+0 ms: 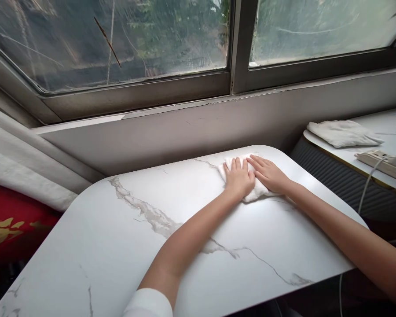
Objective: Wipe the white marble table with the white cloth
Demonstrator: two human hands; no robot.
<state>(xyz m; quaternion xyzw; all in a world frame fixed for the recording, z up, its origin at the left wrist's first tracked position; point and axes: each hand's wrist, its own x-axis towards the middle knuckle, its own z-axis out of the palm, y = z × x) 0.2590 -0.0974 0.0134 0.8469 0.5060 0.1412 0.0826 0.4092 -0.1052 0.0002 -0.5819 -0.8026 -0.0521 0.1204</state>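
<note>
A folded white cloth (255, 191) lies on the white marble-patterned table (145, 268), close to its far right corner. My left hand (239, 176) presses down on the cloth's left part, fingers spread and pointing away from me. Beside it, my right hand (267, 172) rests flat over the upper right part, its fingers stretched out toward the left hand. The two hands nearly meet at the middle of the cloth. Part of the cloth is hidden beneath them.
Behind the table run a low wall (185, 136) and a metal-framed window (145, 94). A white curtain (23, 163) and red fabric (16, 220) are at left. On a second table at right lie another white cloth (345, 133) and a power strip (378, 156) with a cable.
</note>
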